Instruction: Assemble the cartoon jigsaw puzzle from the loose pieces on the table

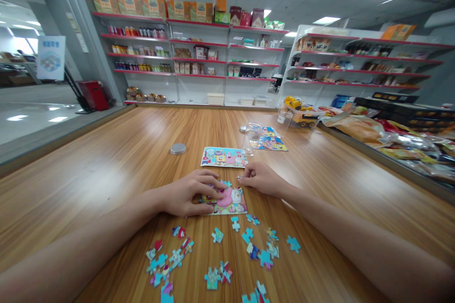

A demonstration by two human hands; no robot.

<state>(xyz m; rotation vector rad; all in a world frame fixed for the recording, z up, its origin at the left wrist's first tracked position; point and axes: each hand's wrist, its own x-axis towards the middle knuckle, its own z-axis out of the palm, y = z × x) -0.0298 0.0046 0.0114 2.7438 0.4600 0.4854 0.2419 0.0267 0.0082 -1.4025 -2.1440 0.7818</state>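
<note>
Fitting pieces along the far edge of the partly joined puzzle (232, 202) looks to be the step you have in hand. The puzzle lies on the table (124, 137) between your arms; your left hand (194, 192) rests across its left part, fingers spread and grasping nothing, apparently steadying it. Your right hand (263, 179), just beyond its far right corner, is curled with thumb and forefinger seemingly pinching a small piece (239, 178), though the fingers hide much of it. As I judge it, the next move calls for turning that piece to match its neighbours and pressing it flat while the left hand keeps the joined part from sliding. Just beyond the puzzle, the picture card (223, 157) shows cartoon figures, one resembling SpongeBob, and could serve as your guide. Loose pieces (212, 278) lie scattered on the near side of the puzzle. As for writing, far beyond it and to the left, a sign (51, 57) carries blue characters too blurred to read safely; the orange boxes (130, 5) on the shelf beyond bear print I cannot make out, nor can I read the white label (281, 119) on the clear jar beyond its right side.
</note>
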